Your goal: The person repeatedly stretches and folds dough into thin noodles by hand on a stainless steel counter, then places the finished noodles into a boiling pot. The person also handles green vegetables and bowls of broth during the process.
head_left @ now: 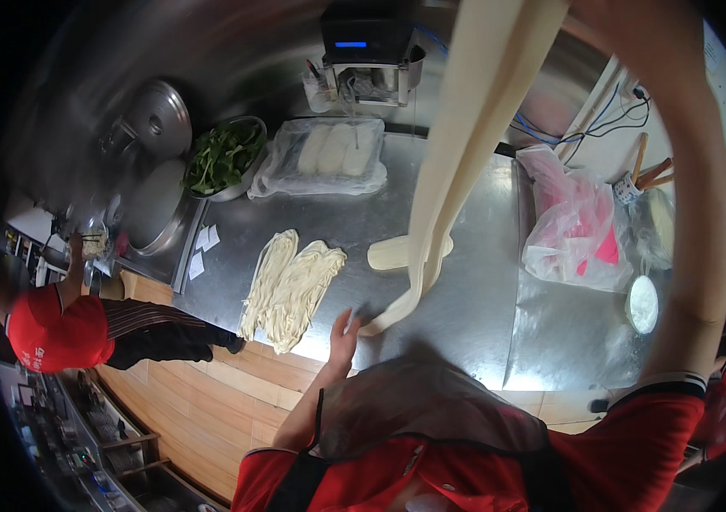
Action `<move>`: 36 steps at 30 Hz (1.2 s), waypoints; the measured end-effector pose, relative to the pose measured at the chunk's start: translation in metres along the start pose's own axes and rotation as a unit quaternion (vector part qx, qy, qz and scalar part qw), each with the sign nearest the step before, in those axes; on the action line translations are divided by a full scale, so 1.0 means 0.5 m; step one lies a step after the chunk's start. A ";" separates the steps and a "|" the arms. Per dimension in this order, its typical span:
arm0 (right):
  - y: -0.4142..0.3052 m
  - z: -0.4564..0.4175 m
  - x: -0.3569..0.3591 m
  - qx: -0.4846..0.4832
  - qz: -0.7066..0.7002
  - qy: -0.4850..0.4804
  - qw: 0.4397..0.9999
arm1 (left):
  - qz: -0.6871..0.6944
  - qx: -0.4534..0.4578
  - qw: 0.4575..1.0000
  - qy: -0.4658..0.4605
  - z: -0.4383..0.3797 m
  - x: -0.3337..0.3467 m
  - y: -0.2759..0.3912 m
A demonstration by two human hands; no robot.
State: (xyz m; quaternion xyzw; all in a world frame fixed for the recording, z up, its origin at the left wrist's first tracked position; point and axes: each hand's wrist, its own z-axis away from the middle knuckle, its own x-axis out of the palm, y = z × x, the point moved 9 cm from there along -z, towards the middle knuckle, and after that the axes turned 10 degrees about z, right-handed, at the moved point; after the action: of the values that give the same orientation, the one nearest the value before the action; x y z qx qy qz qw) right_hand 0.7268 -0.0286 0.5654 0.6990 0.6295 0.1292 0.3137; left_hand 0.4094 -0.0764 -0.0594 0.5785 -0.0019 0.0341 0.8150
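Observation:
A long, wide strip of dough [459, 128] stretches from the top edge of the picture down to the steel worktop [465, 320], where it bends and narrows to the left. My left hand [340, 342] is low at the near edge of the worktop, shut on this narrow end. High at the upper right, my right hand [599, 22] is raised and blurred, with the strip hanging from it; its fingers are mostly cut off. Behind the strip lies a flat, oblong dough piece [388, 253]. Left of it is a heap of cut raw noodles [302, 288].
Plastic-covered dough pieces [337, 150] sit at the back beside a bowl of leafy greens [225, 157]. At right are a plastic bag [574, 237] and a bowl of white powder [642, 307]. A co-worker [62, 326] stands at left near a large steel pot [161, 205].

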 end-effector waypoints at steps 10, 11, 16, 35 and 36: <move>-0.199 -0.007 -0.082 -0.046 -0.112 0.029 0.992 | 0.237 0.285 0.826 -0.425 0.175 0.318 0.711; -0.204 -0.017 -0.085 -0.042 -0.112 0.038 0.992 | 0.243 0.250 0.827 -0.441 0.167 0.327 0.684; -0.171 -0.087 -0.056 0.025 -0.048 0.068 0.996 | 0.160 0.144 0.898 -0.384 0.130 0.299 0.461; -0.595 0.535 0.090 0.506 -0.559 -0.270 0.599 | 0.231 0.094 0.955 -0.159 0.089 0.225 0.372; -0.595 0.533 0.089 0.513 -0.555 -0.256 0.603 | 0.232 0.108 0.953 -0.161 0.091 0.229 0.380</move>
State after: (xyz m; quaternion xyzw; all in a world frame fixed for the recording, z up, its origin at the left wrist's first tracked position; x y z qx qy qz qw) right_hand 0.6500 -0.0560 0.1718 0.2656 0.7536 -0.5980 0.0633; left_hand 0.5144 -0.0507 0.1397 0.6443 -0.2639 0.1286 0.7062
